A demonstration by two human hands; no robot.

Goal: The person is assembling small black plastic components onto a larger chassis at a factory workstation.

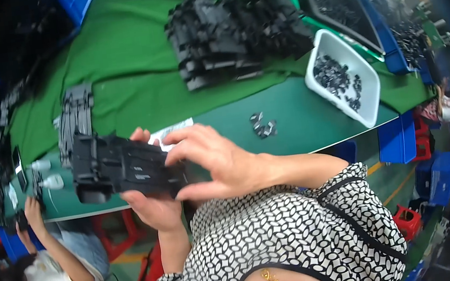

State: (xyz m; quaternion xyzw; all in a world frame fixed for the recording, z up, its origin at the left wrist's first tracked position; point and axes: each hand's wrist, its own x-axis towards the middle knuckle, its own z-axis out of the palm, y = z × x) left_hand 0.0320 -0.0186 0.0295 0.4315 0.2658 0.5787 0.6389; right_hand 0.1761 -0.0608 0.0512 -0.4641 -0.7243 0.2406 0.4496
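A black moulded plastic part (pixel 121 167), boxy at its left end, is held up over the near edge of the green table. My left hand (pixel 157 209) grips it from beneath, thumb on the near side and fingertips showing at the far side. Over its right end curves my right hand (pixel 222 163), its fingers and thumb closed about that end; any small piece under the fingertips is hidden. Behind the part lies a white paper (pixel 178 128), partly covered. Several small shiny dark pieces (pixel 262 124) lie on the tabletop to the right.
Stacked black plastic parts (pixel 212 35) stand on the green cloth (pixel 130 51). More long parts (pixel 76 116) lie at left. A white bin (pixel 369 106) of small dark pieces sits right, beside a green-edged tray (pixel 306 21). Another person (pixel 63 267) works at the left.
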